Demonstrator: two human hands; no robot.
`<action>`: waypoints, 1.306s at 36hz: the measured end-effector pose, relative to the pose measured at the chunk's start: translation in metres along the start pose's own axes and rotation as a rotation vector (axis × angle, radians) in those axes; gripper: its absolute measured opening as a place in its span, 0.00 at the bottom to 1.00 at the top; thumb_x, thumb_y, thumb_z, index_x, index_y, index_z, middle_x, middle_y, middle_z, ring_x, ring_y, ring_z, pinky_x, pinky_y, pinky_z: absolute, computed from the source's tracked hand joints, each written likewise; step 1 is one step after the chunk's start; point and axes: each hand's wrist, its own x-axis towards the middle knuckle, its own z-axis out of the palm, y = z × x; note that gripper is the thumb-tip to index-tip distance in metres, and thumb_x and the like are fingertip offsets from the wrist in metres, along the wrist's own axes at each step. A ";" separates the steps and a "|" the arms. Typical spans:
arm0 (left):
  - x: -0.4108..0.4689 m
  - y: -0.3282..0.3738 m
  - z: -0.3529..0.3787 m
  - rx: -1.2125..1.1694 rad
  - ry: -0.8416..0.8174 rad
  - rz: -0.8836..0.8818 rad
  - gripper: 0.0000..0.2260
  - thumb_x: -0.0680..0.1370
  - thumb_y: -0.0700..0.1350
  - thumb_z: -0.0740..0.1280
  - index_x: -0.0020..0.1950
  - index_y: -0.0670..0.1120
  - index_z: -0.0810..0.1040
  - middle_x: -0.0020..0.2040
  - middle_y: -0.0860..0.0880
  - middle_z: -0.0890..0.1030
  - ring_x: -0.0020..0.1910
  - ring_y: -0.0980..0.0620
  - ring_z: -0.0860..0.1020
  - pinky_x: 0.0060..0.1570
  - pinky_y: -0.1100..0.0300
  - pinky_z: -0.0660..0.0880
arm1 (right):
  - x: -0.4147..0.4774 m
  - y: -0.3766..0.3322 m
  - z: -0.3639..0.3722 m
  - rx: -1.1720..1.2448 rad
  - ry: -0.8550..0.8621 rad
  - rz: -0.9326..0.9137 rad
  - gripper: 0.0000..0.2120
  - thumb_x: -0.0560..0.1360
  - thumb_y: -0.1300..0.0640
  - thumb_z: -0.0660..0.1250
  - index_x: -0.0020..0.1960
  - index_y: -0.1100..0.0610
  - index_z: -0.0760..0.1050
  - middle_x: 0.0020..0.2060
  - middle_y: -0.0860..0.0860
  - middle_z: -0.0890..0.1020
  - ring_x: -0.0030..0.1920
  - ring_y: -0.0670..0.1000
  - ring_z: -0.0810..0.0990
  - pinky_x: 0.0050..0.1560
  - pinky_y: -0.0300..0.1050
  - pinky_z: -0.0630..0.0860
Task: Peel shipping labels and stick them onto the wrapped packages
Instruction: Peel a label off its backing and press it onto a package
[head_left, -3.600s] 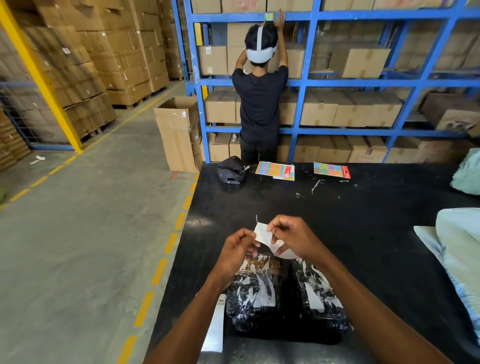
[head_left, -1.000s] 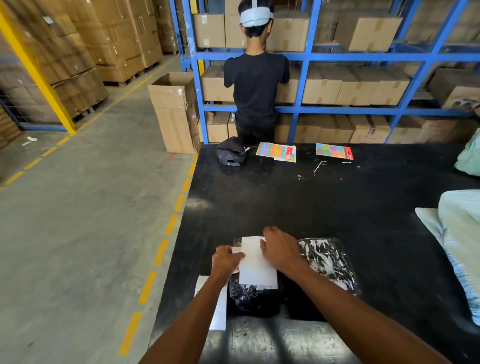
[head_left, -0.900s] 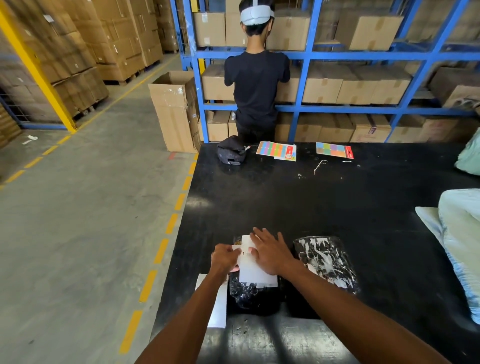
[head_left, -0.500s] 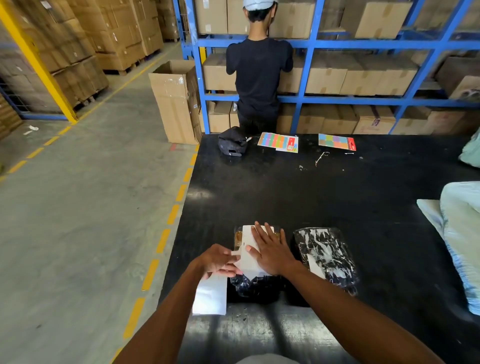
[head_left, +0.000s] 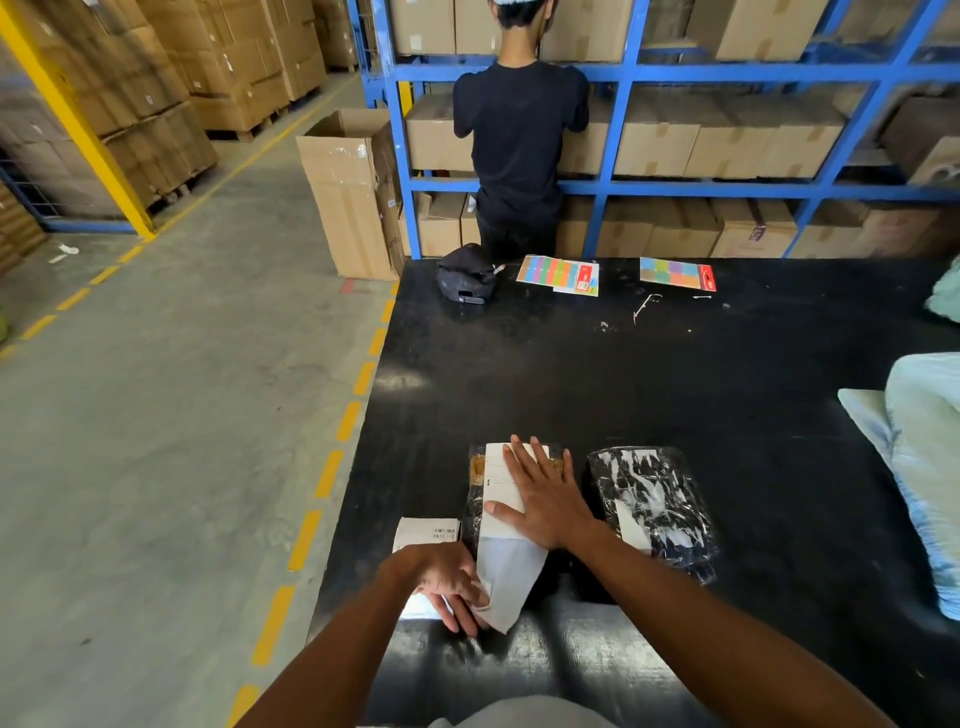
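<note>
Two wrapped packages lie side by side on the black table (head_left: 649, 374). On the left package (head_left: 475, 470) a white shipping label (head_left: 498, 478) lies flat, and my right hand (head_left: 545, 499) presses on it with fingers spread. My left hand (head_left: 447, 582) pinches the label's backing sheet (head_left: 506, 582), which hangs off the package's near end toward me. A stack of labels (head_left: 426, 532) sits at the table's left edge, partly under my left hand. The right package (head_left: 652, 504) is black and white in clear wrap.
A person in black (head_left: 519, 140) stands at blue shelving (head_left: 727, 73) full of cartons beyond the table. On the far table edge lie a black cap (head_left: 465, 275) and two coloured sticker sheets (head_left: 558, 273). Pale green bags (head_left: 919, 447) lie at the right. An open carton (head_left: 353, 192) stands on the floor.
The label was peeled, laid on the left package and smoothed by my right hand. My left hand has drawn back toward me, pulling the backing sheet away from under the label.
</note>
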 end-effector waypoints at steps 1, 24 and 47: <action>0.002 -0.002 0.000 0.013 -0.002 -0.018 0.06 0.82 0.40 0.65 0.54 0.39 0.80 0.64 0.33 0.79 0.64 0.34 0.78 0.49 0.58 0.83 | 0.000 0.000 0.000 -0.005 0.003 0.002 0.49 0.72 0.22 0.37 0.83 0.51 0.39 0.82 0.48 0.37 0.81 0.55 0.35 0.77 0.70 0.37; 0.026 -0.035 -0.007 -0.003 0.279 -0.159 0.07 0.82 0.35 0.63 0.58 0.40 0.77 0.67 0.34 0.78 0.65 0.38 0.79 0.59 0.50 0.76 | -0.007 -0.001 0.001 0.614 0.060 0.385 0.54 0.74 0.35 0.70 0.83 0.55 0.39 0.80 0.54 0.31 0.81 0.61 0.36 0.80 0.62 0.47; 0.004 0.081 -0.074 -0.241 0.700 0.154 0.17 0.83 0.51 0.60 0.58 0.38 0.79 0.56 0.41 0.83 0.50 0.44 0.85 0.42 0.51 0.85 | 0.039 0.019 -0.057 0.566 0.028 0.434 0.48 0.76 0.39 0.70 0.83 0.56 0.46 0.78 0.57 0.61 0.75 0.60 0.67 0.70 0.57 0.68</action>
